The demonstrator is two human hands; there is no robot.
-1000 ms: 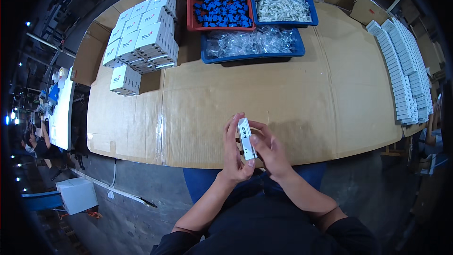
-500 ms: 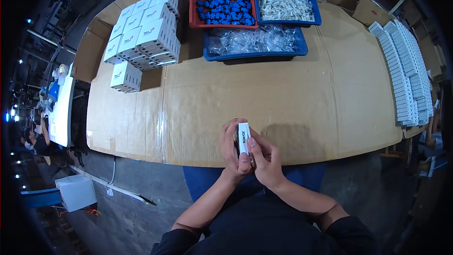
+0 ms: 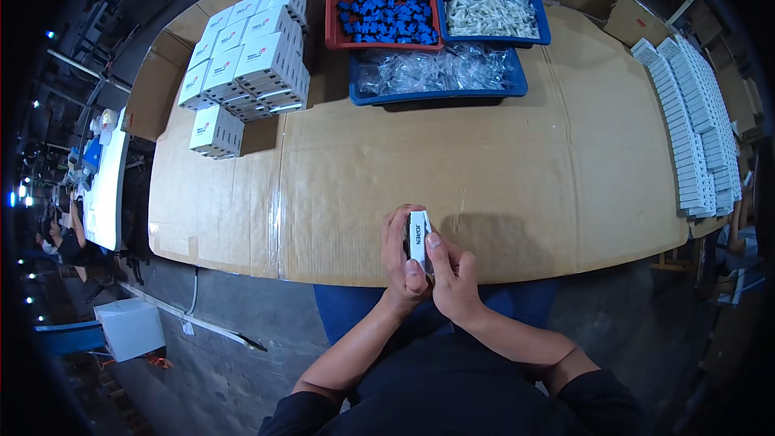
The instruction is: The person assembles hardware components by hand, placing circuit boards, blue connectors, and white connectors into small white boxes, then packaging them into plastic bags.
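A small white box (image 3: 417, 230) with dark lettering on its narrow side stands between my hands, just above the near edge of the cardboard-covered table. My left hand (image 3: 400, 257) wraps round its left side, the thumb pressing low on the lettered face. On the other side my right hand (image 3: 457, 281) is closed, its thumb against the box's right edge and its fingers curled in. The box's underside and far side are hidden by my fingers.
White boxes are stacked (image 3: 218, 73) at the far left. At the back are a red tray (image 3: 329, 36) of blue parts, a blue tray (image 3: 544, 28) of white pieces and another blue tray (image 3: 440, 98) of clear plastic pieces. Rows of white boxes (image 3: 690, 125) line the right edge.
My right hand's fingers have curled in more, and its thumb has shifted slightly up along the box. The box stays in nearly the same place in my left hand.
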